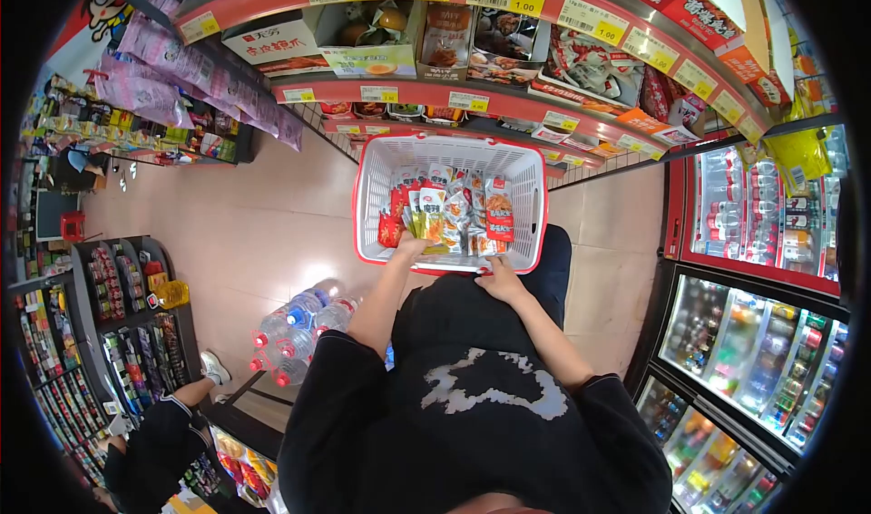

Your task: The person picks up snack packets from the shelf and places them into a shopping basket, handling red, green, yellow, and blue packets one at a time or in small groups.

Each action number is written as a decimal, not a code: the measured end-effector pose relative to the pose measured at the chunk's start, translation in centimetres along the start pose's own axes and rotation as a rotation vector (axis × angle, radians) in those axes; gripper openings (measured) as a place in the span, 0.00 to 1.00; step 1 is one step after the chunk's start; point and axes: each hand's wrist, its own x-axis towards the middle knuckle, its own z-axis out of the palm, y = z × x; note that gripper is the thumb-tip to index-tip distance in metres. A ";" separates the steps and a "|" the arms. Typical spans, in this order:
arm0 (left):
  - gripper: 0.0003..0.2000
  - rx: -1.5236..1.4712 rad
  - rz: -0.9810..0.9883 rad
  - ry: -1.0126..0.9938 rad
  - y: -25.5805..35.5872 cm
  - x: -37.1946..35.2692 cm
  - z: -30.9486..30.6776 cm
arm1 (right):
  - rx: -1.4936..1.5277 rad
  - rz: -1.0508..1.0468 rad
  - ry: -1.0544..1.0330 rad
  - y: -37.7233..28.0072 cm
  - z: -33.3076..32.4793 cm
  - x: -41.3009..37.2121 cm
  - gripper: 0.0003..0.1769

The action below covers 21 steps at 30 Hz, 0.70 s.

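A white plastic shopping basket [369, 165] with a red rim is in front of me, close to my body. Inside stand small snack packets, among them a white and yellow packet [433, 207], red packets [390, 230] at the left and an orange-red packet [498, 207] at the right. My left hand [411, 245] reaches over the basket's near side, its fingers closed on snack packets at the front left of the pile. At the near rim, right of centre, my right hand [500, 279] is closed on the basket's edge, with its fingertips partly hidden.
Beyond the basket rise red shelves [435, 94] with boxed snacks and price tags. Large water bottles [295, 332] stand on the floor at my left. Drink fridges [739, 351] line the right side. Another person [163, 441] in dark clothes is at the lower left, near racks.
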 end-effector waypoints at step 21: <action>0.36 1.067 0.108 0.517 -0.7 2.0 -3.9 | -0.425 0.028 -0.108 1.4 -0.5 1.7 0.30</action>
